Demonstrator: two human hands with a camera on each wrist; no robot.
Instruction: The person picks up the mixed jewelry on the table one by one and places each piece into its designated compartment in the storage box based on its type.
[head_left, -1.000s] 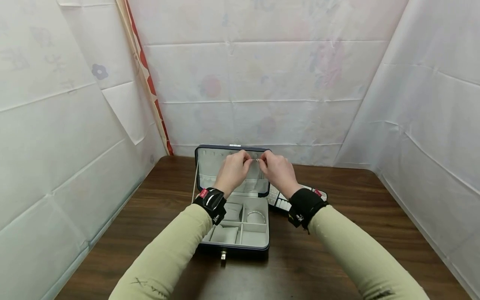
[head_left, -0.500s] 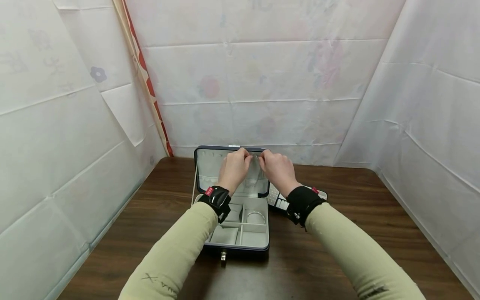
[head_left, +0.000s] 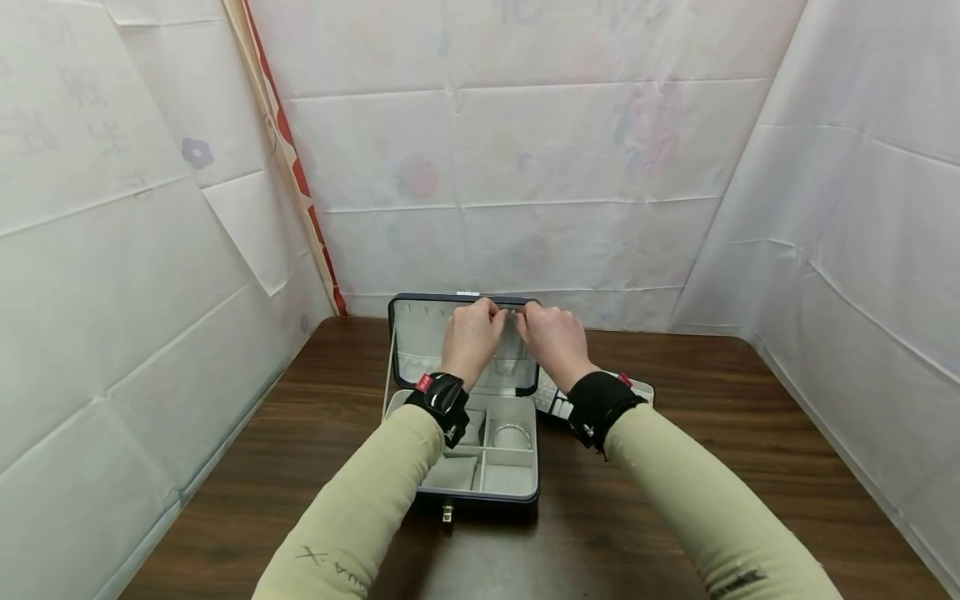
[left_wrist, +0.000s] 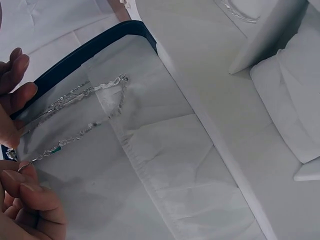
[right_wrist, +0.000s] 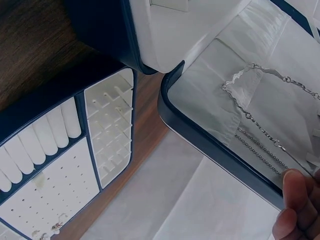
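Note:
A silver chain necklace (left_wrist: 75, 137) hangs in a loop against the raised lid (right_wrist: 175, 110) of a dark blue jewelry box (head_left: 537, 467). At the lid's upper edge my left hand (head_left: 471, 340) pinches one end of the chain between thumb and finger, seen in the left wrist view. Facing it, my right hand (head_left: 557, 342) holds the other end at its fingertips (right_wrist: 295, 190). Thin chains (right_wrist: 257, 152) hang beside the necklace on the lid. The fastening point between the hands is too small to make out.
A silver bracelet (head_left: 513, 427) lies in a compartment of the box. A cushion (head_left: 452, 472) fills another. Right of the box sits a tray (right_wrist: 85, 125) with ring rolls and earring holes. White sheets (head_left: 480, 150) enclose the brown table (head_left: 315, 400).
Both hands have risen slightly toward the lid's top edge, still holding the necklace. The left forearm has shifted to the right, and the right forearm a little left.

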